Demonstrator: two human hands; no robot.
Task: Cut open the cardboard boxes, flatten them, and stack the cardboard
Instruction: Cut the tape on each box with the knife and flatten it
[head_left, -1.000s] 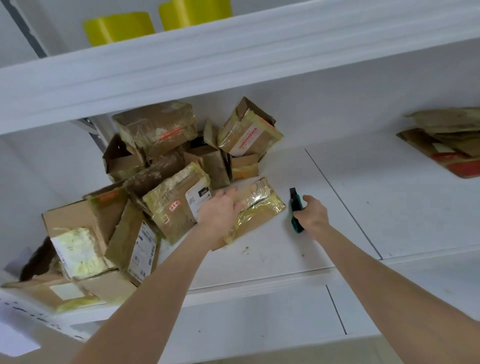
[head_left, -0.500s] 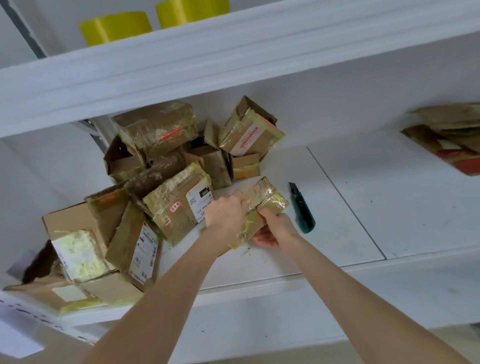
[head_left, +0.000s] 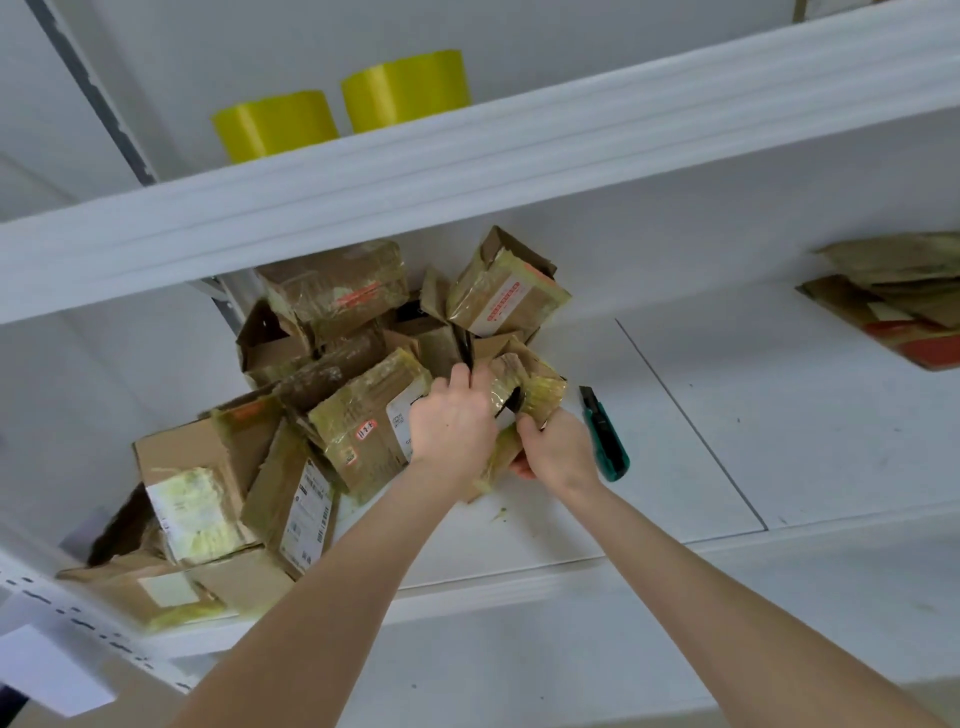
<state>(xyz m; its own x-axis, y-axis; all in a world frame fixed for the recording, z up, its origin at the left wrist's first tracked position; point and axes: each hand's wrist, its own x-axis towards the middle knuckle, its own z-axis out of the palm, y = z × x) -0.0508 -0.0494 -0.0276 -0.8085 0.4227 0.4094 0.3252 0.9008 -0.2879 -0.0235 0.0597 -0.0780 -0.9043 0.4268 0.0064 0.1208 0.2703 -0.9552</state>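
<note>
A small taped cardboard box (head_left: 535, 387) is held just above the white shelf (head_left: 701, 467), gripped from both sides. My left hand (head_left: 454, 421) clasps its left side, and my right hand (head_left: 558, 449) holds its lower right edge. The box's top gapes open with a dark slit between the hands. A green utility knife (head_left: 605, 436) lies on the shelf just right of my right hand, untouched. A heap of taped cardboard boxes (head_left: 322, 415) fills the shelf's left part. Flattened cardboard (head_left: 904, 301) is stacked at the far right.
An upper shelf board (head_left: 467, 171) overhangs the work area, with two rolls of yellow tape (head_left: 337, 114) on top. A seam (head_left: 691, 426) runs across the lower shelf between the knife and the flat stack. A metal upright (head_left: 88, 88) stands at the left.
My right hand let go of the green knife, left it on the shelf, and moved left onto the small box. Both hands now grip the box and its top has spread open.
</note>
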